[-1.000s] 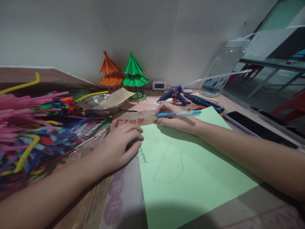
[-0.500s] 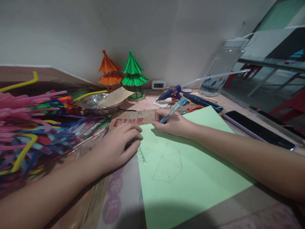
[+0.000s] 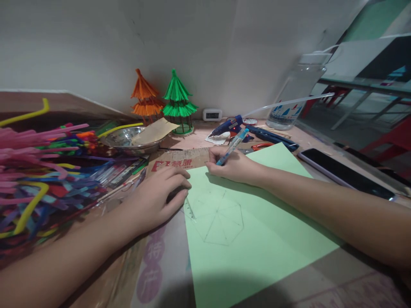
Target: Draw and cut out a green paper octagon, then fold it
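Note:
A light green sheet of paper (image 3: 257,239) lies on the cardboard-covered table, with a pencilled hexagon (image 3: 218,220) drawn on it. My right hand (image 3: 236,167) is closed round a blue pen (image 3: 231,146), its tip down at the sheet's far left corner. My left hand (image 3: 157,196) lies with fingers curled over a clear ruler (image 3: 190,209) at the paper's left edge, pressing it down.
A heap of coloured pipe cleaners (image 3: 38,171) fills the left. A metal bowl (image 3: 128,139), orange (image 3: 143,96) and green (image 3: 178,100) paper trees, a blue glue gun (image 3: 229,125), a water bottle (image 3: 297,96) and a phone (image 3: 343,173) stand around.
My right hand turned the pen from lying flat across the fingers to a writing grip, tip down at the paper's corner. My left hand stayed on the ruler.

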